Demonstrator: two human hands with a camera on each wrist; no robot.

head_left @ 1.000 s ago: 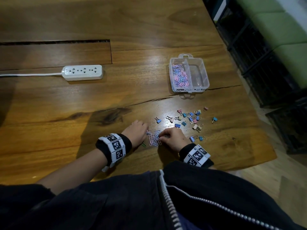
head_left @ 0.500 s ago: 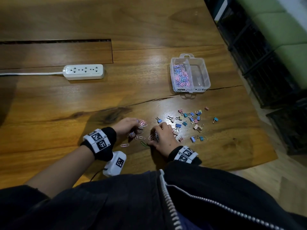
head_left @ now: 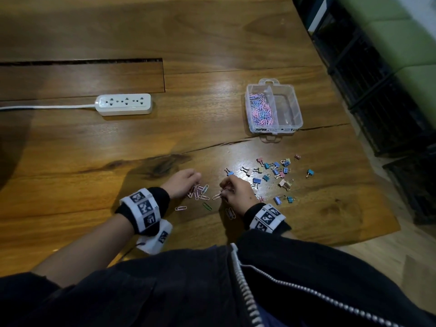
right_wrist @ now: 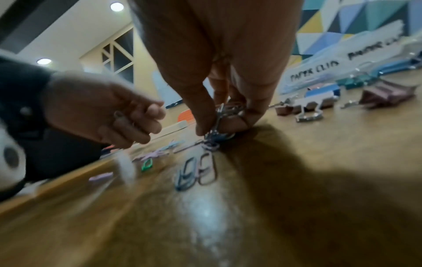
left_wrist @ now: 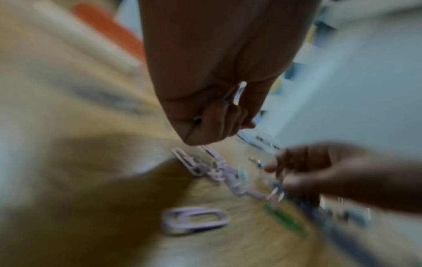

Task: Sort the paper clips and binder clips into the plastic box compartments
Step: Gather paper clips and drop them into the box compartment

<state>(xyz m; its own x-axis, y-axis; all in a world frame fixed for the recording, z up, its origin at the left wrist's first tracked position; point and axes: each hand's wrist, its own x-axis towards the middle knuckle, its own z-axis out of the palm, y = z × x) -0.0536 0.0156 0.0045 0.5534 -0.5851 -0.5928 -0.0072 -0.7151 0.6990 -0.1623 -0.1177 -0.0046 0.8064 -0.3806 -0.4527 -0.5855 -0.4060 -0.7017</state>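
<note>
The clear plastic box (head_left: 297, 109) stands at the far right of the table; pink and blue paper clips (head_left: 260, 109) fill its left compartment and the right one holds nothing. Coloured binder clips (head_left: 274, 171) lie scattered in front of it. Loose paper clips (head_left: 200, 193) lie between my hands. My left hand (head_left: 186, 182) has its fingers curled round a few paper clips (left_wrist: 237, 94). My right hand (head_left: 232, 190) pinches a bunch of paper clips (right_wrist: 219, 122) against the wood. Two more clips (right_wrist: 198, 171) lie just behind it.
A white power strip (head_left: 123, 104) with its cord lies at the left back. A long slot (head_left: 82, 61) cuts the tabletop behind it. The table's right edge (head_left: 377, 185) is close to the binder clips, with black crates (head_left: 377, 90) beyond.
My hands were together over one cluster of paper clips. The left hand has drawn away to the left, and the clips now lie spread between the hands.
</note>
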